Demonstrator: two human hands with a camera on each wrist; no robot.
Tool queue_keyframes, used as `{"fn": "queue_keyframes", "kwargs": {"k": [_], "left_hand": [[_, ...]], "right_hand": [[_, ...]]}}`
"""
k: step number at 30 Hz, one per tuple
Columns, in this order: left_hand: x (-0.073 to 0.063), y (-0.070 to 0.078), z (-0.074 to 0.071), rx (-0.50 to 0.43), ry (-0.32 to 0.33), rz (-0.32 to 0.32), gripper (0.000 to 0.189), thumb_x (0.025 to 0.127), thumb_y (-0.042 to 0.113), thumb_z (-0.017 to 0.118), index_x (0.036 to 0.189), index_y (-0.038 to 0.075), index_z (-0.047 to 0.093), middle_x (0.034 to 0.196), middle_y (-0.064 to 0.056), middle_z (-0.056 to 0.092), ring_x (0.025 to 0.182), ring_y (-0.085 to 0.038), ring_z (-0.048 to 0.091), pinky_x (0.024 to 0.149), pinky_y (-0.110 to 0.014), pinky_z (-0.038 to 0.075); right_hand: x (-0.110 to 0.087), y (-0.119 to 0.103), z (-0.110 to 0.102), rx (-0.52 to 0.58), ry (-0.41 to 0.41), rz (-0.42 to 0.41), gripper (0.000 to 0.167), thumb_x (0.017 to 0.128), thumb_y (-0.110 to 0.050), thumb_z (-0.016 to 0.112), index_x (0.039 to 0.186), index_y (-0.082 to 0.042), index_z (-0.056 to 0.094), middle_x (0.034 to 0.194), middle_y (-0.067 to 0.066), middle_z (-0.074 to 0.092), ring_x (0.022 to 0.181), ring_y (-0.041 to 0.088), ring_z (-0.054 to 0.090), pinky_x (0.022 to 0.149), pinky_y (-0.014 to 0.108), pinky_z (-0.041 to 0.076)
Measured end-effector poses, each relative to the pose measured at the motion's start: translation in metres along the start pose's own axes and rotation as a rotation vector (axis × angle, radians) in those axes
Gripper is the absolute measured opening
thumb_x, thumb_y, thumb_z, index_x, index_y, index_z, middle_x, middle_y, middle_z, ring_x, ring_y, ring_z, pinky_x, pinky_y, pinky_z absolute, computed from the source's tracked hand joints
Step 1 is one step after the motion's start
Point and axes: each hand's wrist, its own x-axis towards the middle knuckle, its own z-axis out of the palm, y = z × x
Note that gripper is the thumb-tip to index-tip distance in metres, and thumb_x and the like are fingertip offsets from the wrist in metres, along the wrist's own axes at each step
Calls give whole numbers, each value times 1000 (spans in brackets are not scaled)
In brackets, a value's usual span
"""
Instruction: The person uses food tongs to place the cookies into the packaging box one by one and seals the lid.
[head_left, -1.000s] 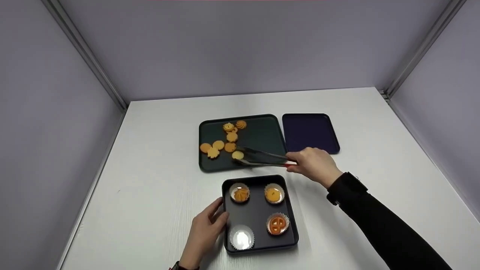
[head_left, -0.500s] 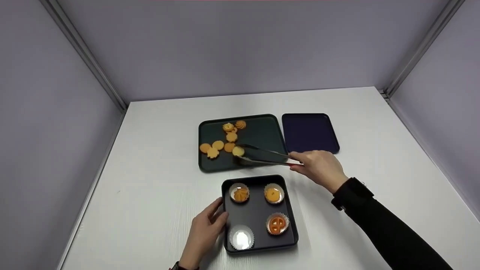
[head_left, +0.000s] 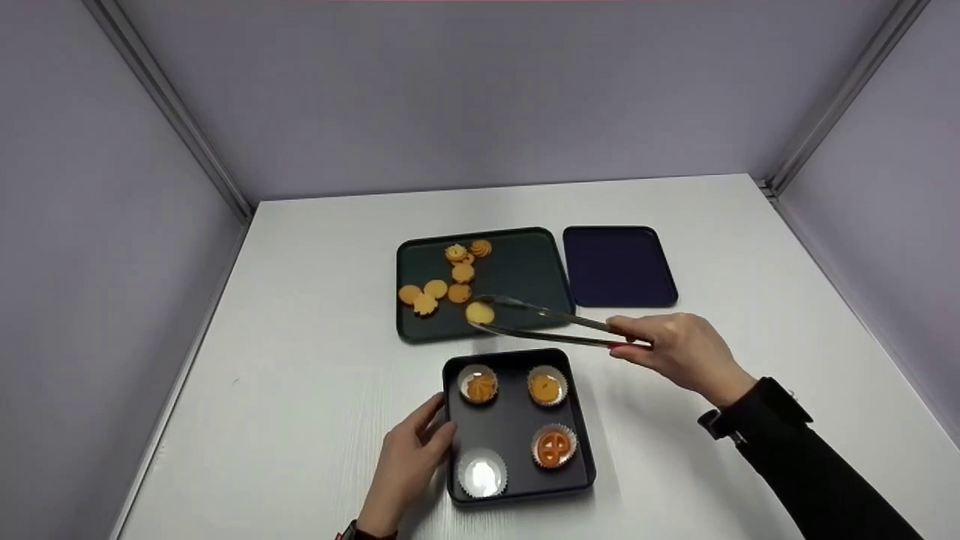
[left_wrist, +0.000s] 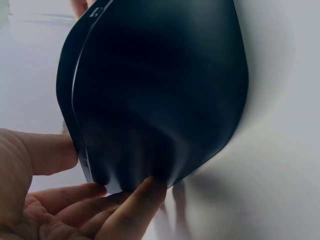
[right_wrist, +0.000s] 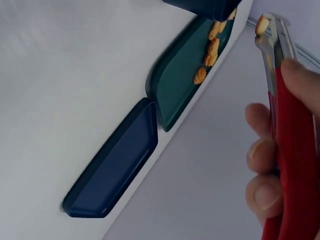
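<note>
My right hand (head_left: 679, 352) grips a pair of metal tongs (head_left: 555, 337) with red handles (right_wrist: 300, 150). Between the tongs' tips a round pale-yellow cookie (head_left: 480, 313) is pinched, over the front part of the green tray (head_left: 525, 259). My left hand (head_left: 409, 457) holds the left side of a dark deep box (head_left: 499, 424), thumb at the rim and fingers along the outer wall (left_wrist: 150, 125). Inside the box stand an empty white paper cup (head_left: 482, 474) at front left and cups with a swirl cookie (head_left: 481, 388), a yellow cookie (head_left: 544, 388) and a pretzel-shaped cookie (head_left: 554, 448).
Several cookies (head_left: 425, 304) lie on the left half of the green tray, some overlapping. A shallow dark-blue tray (head_left: 621, 266) sits right beside it. Grey-lilac panels (head_left: 480, 97) enclose the white table (head_left: 300, 360) at the back and sides.
The tongs have closed on the pale cookie, which shifted a little on the way. My right hand has drawn back to the right and toward me. The left hand keeps its place.
</note>
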Motion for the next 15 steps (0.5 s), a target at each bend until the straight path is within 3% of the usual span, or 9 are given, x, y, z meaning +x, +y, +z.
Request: {"fn": "queue_keyframes", "kwargs": {"k": [7, 15], "left_hand": [[0, 0, 0, -23, -12, -1, 54, 100, 22, 67, 149, 5, 52, 150, -18, 53, 130, -34, 59, 102, -39, 54], [1, 0, 0, -12, -5, 17, 53, 100, 19, 66, 148, 3, 53, 149, -19, 54, 127, -34, 62, 97, -34, 57]], "right_hand": [[-11, 4, -19, 182, -42, -80, 40, 74, -13, 90, 110, -19, 75, 83, -17, 72, 64, -5, 58, 53, 13, 45], [-24, 1, -27, 328, -120, -192, 36, 79, -21, 89, 113, -14, 78, 89, -9, 77, 66, -5, 61, 54, 11, 48]]}}
